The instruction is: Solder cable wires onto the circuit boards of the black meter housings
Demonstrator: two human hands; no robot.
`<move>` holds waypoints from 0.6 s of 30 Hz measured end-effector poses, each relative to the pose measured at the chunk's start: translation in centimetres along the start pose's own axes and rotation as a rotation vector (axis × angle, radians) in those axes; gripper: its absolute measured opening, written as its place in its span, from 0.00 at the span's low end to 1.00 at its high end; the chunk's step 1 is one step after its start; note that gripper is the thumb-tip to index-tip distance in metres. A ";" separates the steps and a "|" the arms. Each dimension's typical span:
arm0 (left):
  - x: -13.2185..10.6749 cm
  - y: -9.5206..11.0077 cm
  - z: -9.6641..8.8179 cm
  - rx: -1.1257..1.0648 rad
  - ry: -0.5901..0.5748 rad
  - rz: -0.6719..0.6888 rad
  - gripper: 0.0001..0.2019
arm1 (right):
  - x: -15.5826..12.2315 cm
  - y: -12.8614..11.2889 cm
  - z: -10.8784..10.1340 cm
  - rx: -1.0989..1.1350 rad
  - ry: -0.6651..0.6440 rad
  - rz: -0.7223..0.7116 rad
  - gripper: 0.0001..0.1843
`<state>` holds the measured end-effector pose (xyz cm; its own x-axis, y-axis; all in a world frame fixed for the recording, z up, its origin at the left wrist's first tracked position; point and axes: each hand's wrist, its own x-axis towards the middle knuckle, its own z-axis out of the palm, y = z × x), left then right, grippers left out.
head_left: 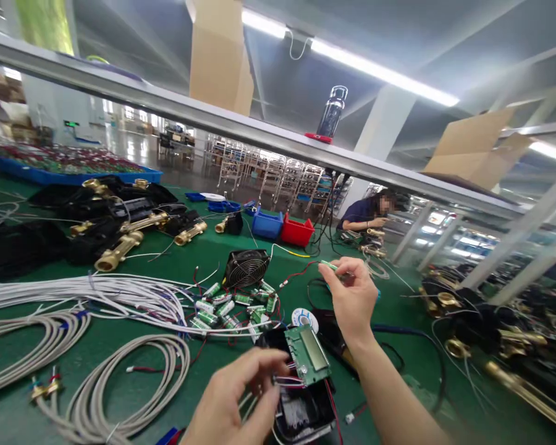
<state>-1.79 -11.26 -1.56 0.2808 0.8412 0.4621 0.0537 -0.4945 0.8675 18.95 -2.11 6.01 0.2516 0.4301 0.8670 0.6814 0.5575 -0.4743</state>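
My right hand (352, 296) is closed in a pinch on a green-and-white battery (328, 266), raised above the table; a thin red lead trails left from it to a small white plug. Lower down, my left hand (241, 395) has its thumb and forefinger curved apart beside thin wires. These wires run to a green circuit board (308, 355) with a grey display, which leans on an open black case (303, 414). Whether the left fingertips touch the wires I cannot tell. Several similar batteries (222, 309) lie in a loose heap behind the board.
A small black fan (246, 269) stands behind the batteries, a solder spool (304, 319) beside the board. Coiled grey cables (120, 377) spread left. Brass-fitted meters (120, 250) lie left and right. Blue (267, 224) and red bins (297, 230) stand behind; a co-worker (364, 213) sits beyond.
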 end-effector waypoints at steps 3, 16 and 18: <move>3.2 -0.5 -0.8 0.201 0.194 0.018 0.17 | -1.3 -1.9 -0.6 0.088 0.061 -0.099 0.15; 11.8 -4.8 0.3 0.073 -0.165 -0.147 0.09 | -2.4 -0.9 -4.1 -0.021 0.093 0.109 0.12; 12.3 -5.4 -0.1 0.042 -0.151 -0.166 0.10 | -2.6 0.2 -4.9 -0.056 0.063 0.198 0.10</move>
<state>1.32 1.80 -0.54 0.4053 0.8707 0.2784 0.1497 -0.3637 0.9194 21.78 -6.60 4.36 0.4254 0.4812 0.7665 0.6511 0.4256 -0.6285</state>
